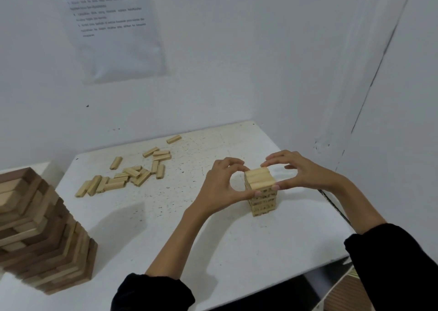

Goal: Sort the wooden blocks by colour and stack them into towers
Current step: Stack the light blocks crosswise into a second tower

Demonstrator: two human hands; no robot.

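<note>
White walls back a speckled desk (237, 251), with a printed sheet (113, 26) taped up at the left. At the desk's left edge stands a tall tower (42, 235) of brown and pale blocks. Loose pale blocks (128, 173) lie scattered further back. Right of centre, the left grip (225, 185) and right grip (301, 171) each pinch the top layer of a short pale tower (262, 192), thumbs on the near side and fingers on the far side.
</note>
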